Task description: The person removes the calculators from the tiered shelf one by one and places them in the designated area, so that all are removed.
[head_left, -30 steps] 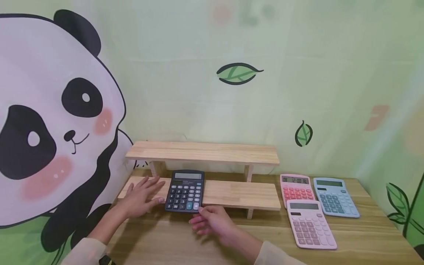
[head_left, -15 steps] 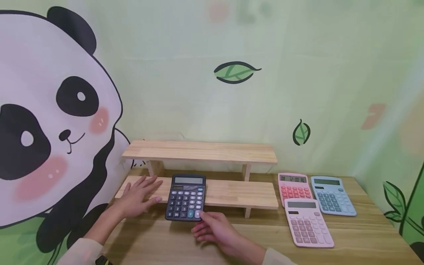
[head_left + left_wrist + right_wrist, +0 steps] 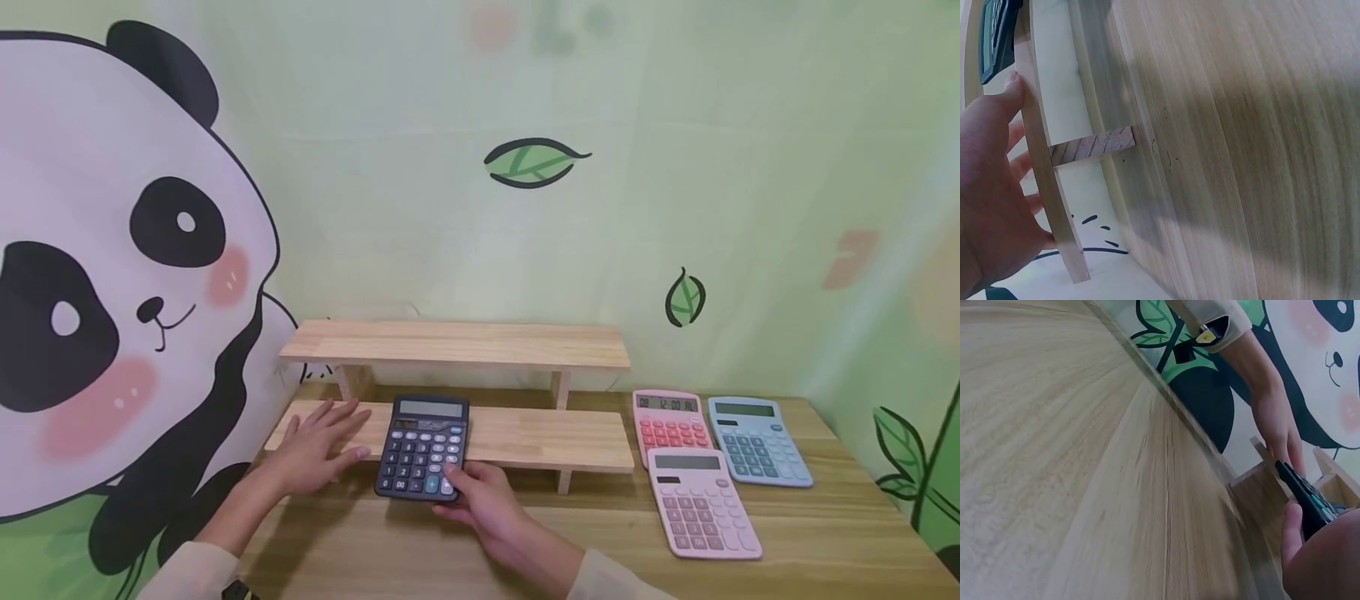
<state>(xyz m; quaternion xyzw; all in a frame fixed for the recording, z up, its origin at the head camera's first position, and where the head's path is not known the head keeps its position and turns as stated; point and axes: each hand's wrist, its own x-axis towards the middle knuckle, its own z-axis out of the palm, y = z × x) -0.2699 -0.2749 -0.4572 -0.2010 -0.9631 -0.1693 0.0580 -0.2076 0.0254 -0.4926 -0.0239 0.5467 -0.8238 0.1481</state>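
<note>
A dark calculator (image 3: 420, 450) leans over the front of the lower shelf (image 3: 555, 437), its display end up and its near end past the shelf's front edge. My right hand (image 3: 495, 508) grips it at the near right corner, thumb on the keys and fingers underneath. Left of it, my left hand (image 3: 311, 450) rests on the lower shelf with fingers spread. The left wrist view shows the left hand (image 3: 988, 187) along the shelf board (image 3: 1041, 144), thumb just short of the calculator (image 3: 999, 40). In the right wrist view the calculator (image 3: 1304, 494) is seen edge-on.
An upper shelf board (image 3: 457, 343) stands behind and above the lower one. On the wooden table (image 3: 375, 550) at the right lie a pink calculator (image 3: 671, 425), a blue calculator (image 3: 761, 442) and a pale pink calculator (image 3: 705, 508) that overlaps the pink one. A panda-printed backdrop (image 3: 465, 242) hangs behind.
The dark calculator has come a little toward me and down over the shelf's front edge. My right thumb has moved further onto its keys. The left hand has stayed on the shelf.
</note>
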